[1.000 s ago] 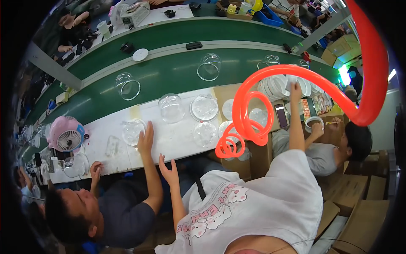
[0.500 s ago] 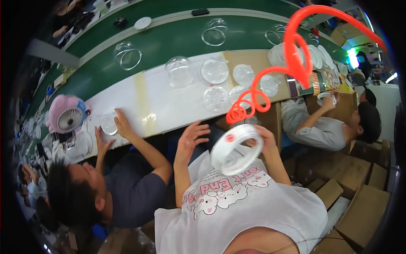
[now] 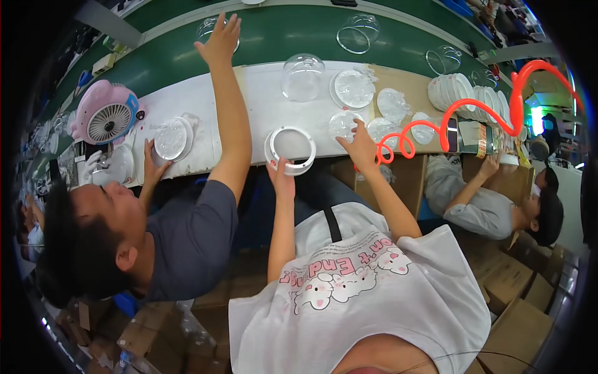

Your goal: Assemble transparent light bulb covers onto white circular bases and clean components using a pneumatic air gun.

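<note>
My left hand [image 3: 283, 177] grips a white plastic ring [image 3: 309, 161] by its lower left side, at the near edge of the worktable. The ring is tilted, and its middle lets the table show through. My right hand [image 3: 361, 148] is stretched out with its fingers apart and holds nothing. Its fingertips reach the near side of a round clear, film-like disc [image 3: 344, 124]; whether they touch it I cannot tell. Beyond it lie more such discs, one a larger clear-topped white disc [image 3: 353, 88]. A clear dome [image 3: 303, 78] stands on the white table surface [image 3: 268, 93].
A coiled red hose [image 3: 461, 107] hangs at the right, near stacked white rings [image 3: 451, 90]. Clear domes [image 3: 357, 34] sit on the green belt [image 3: 280, 37]. A co-worker's arm [image 3: 232, 118] crosses the table at my left, past a pink fan [image 3: 107, 113]. Another person sits at the right.
The white ring has passed from my right hand to my left and moved from my chest to the table edge. My right hand has reached out to the discs. The co-worker's arm has stretched toward a dome.
</note>
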The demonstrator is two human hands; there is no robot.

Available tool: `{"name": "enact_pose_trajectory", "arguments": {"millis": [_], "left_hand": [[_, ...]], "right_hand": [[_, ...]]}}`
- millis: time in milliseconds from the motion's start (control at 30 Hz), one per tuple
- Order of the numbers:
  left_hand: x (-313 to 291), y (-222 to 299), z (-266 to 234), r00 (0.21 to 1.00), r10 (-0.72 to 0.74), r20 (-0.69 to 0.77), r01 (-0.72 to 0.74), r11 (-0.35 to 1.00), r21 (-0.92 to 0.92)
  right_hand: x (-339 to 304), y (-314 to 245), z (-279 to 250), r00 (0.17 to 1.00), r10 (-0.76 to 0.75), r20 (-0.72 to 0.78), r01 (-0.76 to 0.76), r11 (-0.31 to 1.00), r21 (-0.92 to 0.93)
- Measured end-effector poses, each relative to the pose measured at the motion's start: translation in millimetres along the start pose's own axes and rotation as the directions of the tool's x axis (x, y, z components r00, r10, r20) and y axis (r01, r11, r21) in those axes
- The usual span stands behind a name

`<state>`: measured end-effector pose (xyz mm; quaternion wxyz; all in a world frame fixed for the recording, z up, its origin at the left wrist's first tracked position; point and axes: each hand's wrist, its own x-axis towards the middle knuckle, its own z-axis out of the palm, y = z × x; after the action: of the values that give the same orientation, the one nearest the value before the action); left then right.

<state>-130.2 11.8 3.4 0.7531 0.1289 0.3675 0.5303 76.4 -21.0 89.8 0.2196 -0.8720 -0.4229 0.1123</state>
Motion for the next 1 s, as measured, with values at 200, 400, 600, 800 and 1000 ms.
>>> {"name": "enact_pose_trajectory", "arguments": {"millis": [200, 400, 600, 800, 1000], "left_hand": [[21.8, -27.3, -5.4, 1.0, 0.002, 0.023, -0.008, 0.964, 0.264], [12.0, -31.2, -8.1, 0.999, 0.017, 0.041, -0.043, 0.651, 0.758], [9.8, -15.2, -25.0, 0.99, 0.11, 0.085, -0.106, 0.201, 0.974], [17.3, -4.0, 1.5, 0.935, 0.247, 0.255, -0.247, -0.066, 0.967], [32.4, -7.2, -2.9, 0.939, 0.126, 0.32, -0.309, -0.099, 0.946]], "right_hand": [[23.1, 13.9, 12.0, 0.982, -0.02, 0.19, 0.064, 0.971, -0.229], [37.3, 44.6, -6.4, 0.99, 0.081, 0.113, -0.12, 0.912, 0.393], [32.2, 12.8, -45.7, 0.856, 0.132, 0.5, -0.469, 0.603, 0.645], [22.0, 0.2, -18.1, 0.932, -0.068, 0.357, -0.191, 0.745, 0.639], [16.9, -44.0, 7.0, 0.91, -0.252, 0.33, 0.127, 0.925, 0.358]]}}
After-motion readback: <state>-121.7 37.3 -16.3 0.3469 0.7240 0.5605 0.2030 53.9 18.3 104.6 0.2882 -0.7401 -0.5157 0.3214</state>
